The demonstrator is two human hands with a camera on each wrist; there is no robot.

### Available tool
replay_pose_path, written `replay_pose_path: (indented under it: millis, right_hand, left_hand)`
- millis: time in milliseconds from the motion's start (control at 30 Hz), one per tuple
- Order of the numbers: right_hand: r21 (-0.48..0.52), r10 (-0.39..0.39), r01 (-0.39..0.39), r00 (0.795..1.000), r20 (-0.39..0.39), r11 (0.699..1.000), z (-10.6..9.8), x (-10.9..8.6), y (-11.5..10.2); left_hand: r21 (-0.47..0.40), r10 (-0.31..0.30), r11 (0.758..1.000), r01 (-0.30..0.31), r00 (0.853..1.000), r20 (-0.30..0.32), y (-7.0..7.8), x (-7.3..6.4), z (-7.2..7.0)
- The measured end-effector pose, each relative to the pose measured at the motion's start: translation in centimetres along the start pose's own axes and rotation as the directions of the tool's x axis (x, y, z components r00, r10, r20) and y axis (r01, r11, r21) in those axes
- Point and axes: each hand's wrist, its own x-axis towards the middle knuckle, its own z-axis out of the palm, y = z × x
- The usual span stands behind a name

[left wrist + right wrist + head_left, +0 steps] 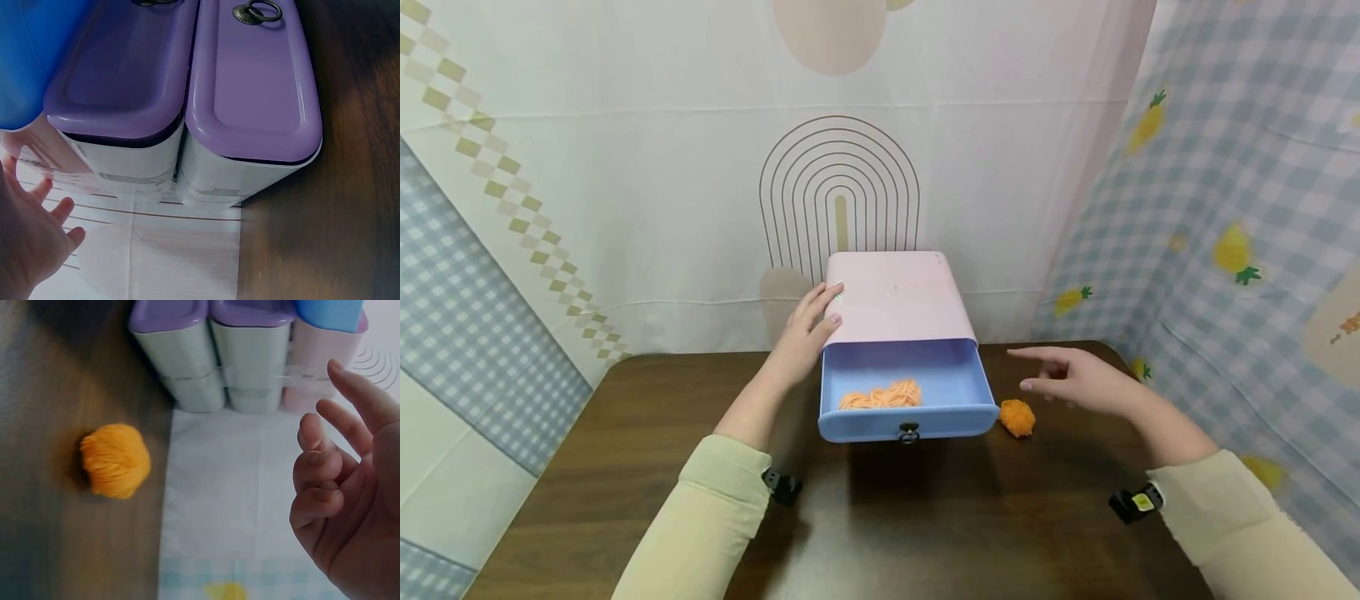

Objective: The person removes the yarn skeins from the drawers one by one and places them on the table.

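A small drawer cabinet (pixel 895 292) with a pink top stands against the back wall. Its top blue drawer (pixel 908 423) is pulled out, and a light orange skein of yarn (pixel 883 396) lies inside. My left hand (pixel 801 342) rests against the cabinet's upper left edge, fingers extended. To the right of the drawer, a darker orange ball of yarn (pixel 1017 417) sits on the table. Above and right of that ball hovers my right hand (pixel 1078 379), holding nothing, its index finger stretched out and the others loosely bent.
Two lower purple drawers (pixel 262 81) are closed beneath the blue one, each with a ring pull. Everything stands on a dark wooden table (pixel 925 533). Patterned cloth (pixel 662 208) hangs behind the table and along both sides.
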Motion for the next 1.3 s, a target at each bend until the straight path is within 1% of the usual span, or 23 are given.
replay_pose_path:
  millis: [200,467,633,733,867,933,1067,1300]
  right_hand:
    - [-0.009,-0.035,0.035,0.999,0.011,0.999,-1.2,0.0,-2.2]
    - [-0.016,-0.109,0.109,0.993,0.04,0.994,-2.7,0.6,-5.1]
    - [-0.016,-0.1,0.101,0.994,0.053,0.995,-3.0,1.1,-6.9]
    - [-0.04,-0.093,0.097,0.992,0.081,0.994,-2.9,1.4,-7.9]
    - [-0.11,-0.11,0.122,0.988,0.104,0.986,-2.7,1.8,-9.6]
    - [-0.137,-0.129,0.144,0.985,0.114,0.98,-2.6,1.9,-10.5]
    - [-0.161,-0.185,0.21,0.97,0.158,0.964,-2.2,2.3,-12.2]
    - [-0.196,-0.219,0.27,0.945,0.244,0.943,-1.0,3.3,-14.4]
  left_hand:
    - [-0.007,0.004,1.0,-0.004,1.0,0.0,-0.1,0.0,0.1]
    - [-0.009,-0.001,1.0,0.001,1.0,0.002,0.0,0.1,0.0]
    - [-0.011,-0.001,1.0,0.002,1.0,0.005,0.1,0.0,0.1]
    - [-0.013,-0.006,1.0,0.006,1.0,0.009,0.0,0.0,0.1]
    - [-0.01,0.0,1.0,0.0,1.0,0.007,0.1,0.0,0.0]
    - [-0.007,0.005,1.0,-0.005,1.0,0.005,0.1,0.0,0.0]
    - [-0.009,0.002,1.0,-0.002,1.0,0.006,0.1,0.0,-0.1]
    - [0.0,-0.001,1.0,0.001,1.0,0.006,0.0,-0.1,0.0]
